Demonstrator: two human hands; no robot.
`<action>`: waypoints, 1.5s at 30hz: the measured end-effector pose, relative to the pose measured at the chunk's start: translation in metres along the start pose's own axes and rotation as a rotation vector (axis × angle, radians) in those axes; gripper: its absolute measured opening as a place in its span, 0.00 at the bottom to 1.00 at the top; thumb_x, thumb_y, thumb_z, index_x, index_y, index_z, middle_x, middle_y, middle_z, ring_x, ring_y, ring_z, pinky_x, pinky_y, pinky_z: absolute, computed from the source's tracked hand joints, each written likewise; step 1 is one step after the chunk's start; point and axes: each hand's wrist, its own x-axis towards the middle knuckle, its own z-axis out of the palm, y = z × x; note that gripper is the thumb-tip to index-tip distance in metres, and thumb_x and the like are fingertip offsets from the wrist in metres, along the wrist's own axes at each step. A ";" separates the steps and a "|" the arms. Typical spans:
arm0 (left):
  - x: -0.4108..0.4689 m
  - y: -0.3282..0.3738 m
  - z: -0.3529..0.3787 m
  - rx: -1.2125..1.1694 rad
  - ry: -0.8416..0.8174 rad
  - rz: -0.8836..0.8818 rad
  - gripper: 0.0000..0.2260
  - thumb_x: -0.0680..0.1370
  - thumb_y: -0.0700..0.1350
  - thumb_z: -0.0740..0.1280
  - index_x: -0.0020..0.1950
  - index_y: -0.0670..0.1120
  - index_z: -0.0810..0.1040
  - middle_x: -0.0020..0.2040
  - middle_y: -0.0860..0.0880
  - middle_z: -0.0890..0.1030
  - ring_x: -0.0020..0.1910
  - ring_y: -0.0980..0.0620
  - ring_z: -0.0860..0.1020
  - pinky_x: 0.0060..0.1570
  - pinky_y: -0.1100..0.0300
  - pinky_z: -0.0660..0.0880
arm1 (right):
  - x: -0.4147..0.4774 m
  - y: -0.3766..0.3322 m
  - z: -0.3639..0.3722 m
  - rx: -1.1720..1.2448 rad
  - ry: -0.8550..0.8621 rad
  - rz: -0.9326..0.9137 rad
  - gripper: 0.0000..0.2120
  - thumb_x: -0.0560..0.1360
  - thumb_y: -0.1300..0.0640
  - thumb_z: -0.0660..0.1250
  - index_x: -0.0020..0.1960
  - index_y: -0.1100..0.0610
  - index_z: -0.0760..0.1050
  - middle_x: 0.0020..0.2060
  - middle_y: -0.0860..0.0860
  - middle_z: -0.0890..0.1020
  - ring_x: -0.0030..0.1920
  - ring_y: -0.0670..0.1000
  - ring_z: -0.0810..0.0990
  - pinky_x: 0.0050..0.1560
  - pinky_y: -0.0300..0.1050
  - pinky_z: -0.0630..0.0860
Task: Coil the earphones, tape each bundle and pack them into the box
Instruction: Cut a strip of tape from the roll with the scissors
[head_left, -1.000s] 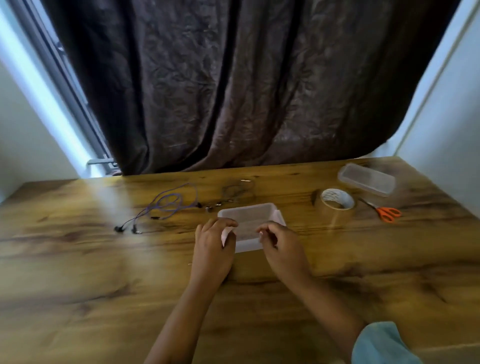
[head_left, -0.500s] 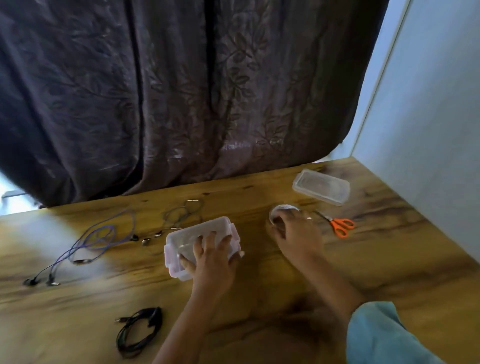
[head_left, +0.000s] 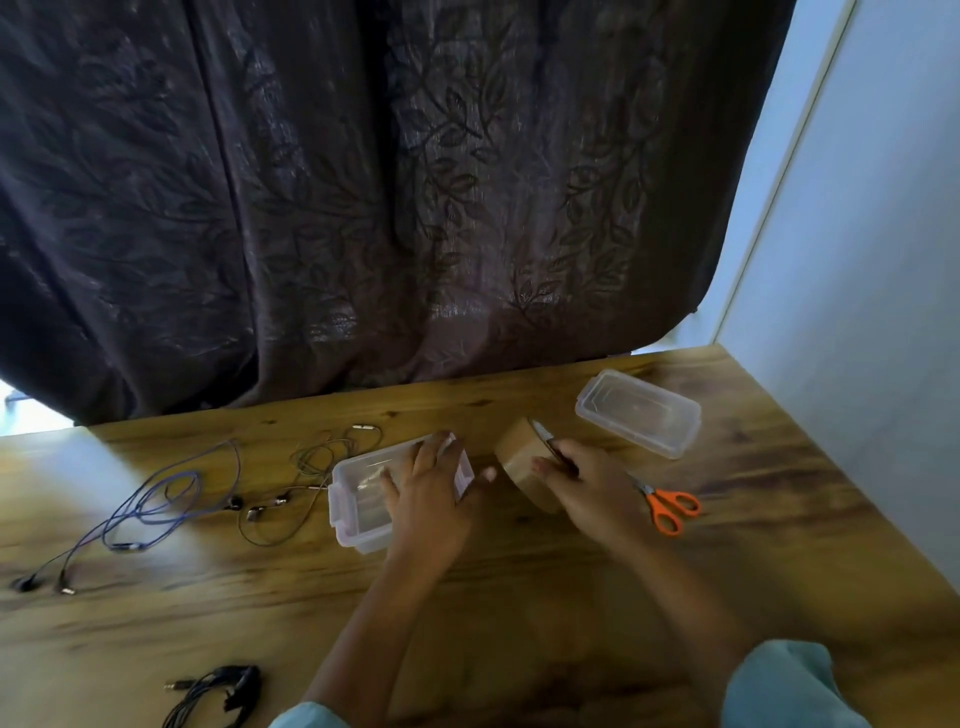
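Three earphone sets are laid on the tabletop (head_left: 156, 623): the blue set (head_left: 156, 499) and grey set (head_left: 311, 462) at 9 o'clock from the box (head_left: 358, 499), the black set (head_left: 218, 696) at 7. The box is held down by spread fingers of the left hand (head_left: 426, 499); the tape (head_left: 524, 467), at 3 o'clock, is gripped by curled fingers of the right hand (head_left: 587, 483).

**Far half crowded, near strip bare**

The left hand (head_left: 431, 493) lies over the box (head_left: 358, 501), covering the right part of its opening; the left end is uncovered. Just beside it, the right hand (head_left: 587, 483) grips the tape roll (head_left: 522, 467), with a narrow gap between the hands. The scissors (head_left: 667, 506) and lid (head_left: 639, 413) block the right. The purple earphones (head_left: 150, 504) and grey earphones (head_left: 306, 467) sprawl left of the box. The curtain (head_left: 363, 208) and wall (head_left: 857, 312) close the far and right sides. Bare tabletop (head_left: 545, 597) runs along the near side, with the black earphones (head_left: 218, 696) at its left.
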 end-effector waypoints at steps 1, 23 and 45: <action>0.002 0.007 -0.006 -0.203 -0.013 0.031 0.29 0.74 0.67 0.57 0.70 0.53 0.67 0.70 0.54 0.67 0.70 0.53 0.64 0.69 0.56 0.59 | -0.001 -0.003 -0.005 0.115 -0.038 -0.025 0.08 0.78 0.51 0.64 0.55 0.50 0.78 0.46 0.44 0.81 0.46 0.44 0.80 0.39 0.31 0.69; -0.003 0.038 -0.042 -1.041 -0.119 0.035 0.11 0.75 0.48 0.65 0.56 0.54 0.78 0.50 0.53 0.82 0.48 0.57 0.81 0.45 0.61 0.79 | -0.002 -0.051 -0.011 0.604 -0.206 0.180 0.03 0.77 0.49 0.64 0.45 0.46 0.74 0.45 0.44 0.78 0.45 0.43 0.77 0.43 0.39 0.74; -0.013 0.070 -0.035 -1.101 0.002 -0.459 0.11 0.81 0.51 0.58 0.53 0.47 0.76 0.51 0.45 0.80 0.52 0.48 0.78 0.54 0.50 0.76 | -0.011 -0.060 -0.004 0.279 -0.176 -0.046 0.16 0.79 0.57 0.59 0.65 0.48 0.72 0.49 0.47 0.82 0.51 0.47 0.80 0.50 0.43 0.78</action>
